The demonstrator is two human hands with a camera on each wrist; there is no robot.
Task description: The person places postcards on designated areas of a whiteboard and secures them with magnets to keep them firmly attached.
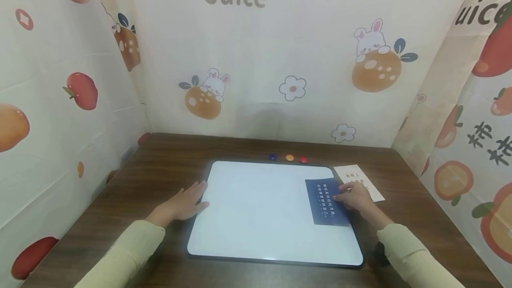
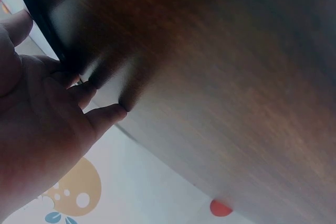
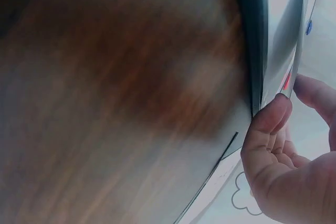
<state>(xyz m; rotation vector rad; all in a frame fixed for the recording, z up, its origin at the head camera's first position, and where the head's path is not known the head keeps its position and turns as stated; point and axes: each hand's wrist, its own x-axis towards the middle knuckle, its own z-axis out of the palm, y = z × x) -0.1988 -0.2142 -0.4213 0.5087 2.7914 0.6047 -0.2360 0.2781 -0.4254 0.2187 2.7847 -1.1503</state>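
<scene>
A white board point(image 1: 256, 208) with a dark rim lies flat on the brown table point(image 1: 168, 159). My left hand point(image 1: 188, 200) rests flat with straight fingers at the board's left edge; in the left wrist view its fingertips point(image 2: 107, 114) touch the tabletop beside the dark rim point(image 2: 44, 22). A dark blue card point(image 1: 325, 206) with white print lies on the board's right part. My right hand point(image 1: 346, 195) pinches that card's right edge; the right wrist view shows the thin card edge point(image 3: 298, 40) between thumb point(image 3: 270, 121) and a finger point(image 3: 315, 90).
A white card point(image 1: 354, 174) lies on the table just right of the board. Blue point(image 1: 273, 157), orange point(image 1: 290, 158) and red point(image 1: 303, 160) round magnets sit beyond the board's far edge. Printed cloth walls close in the table at the back and both sides.
</scene>
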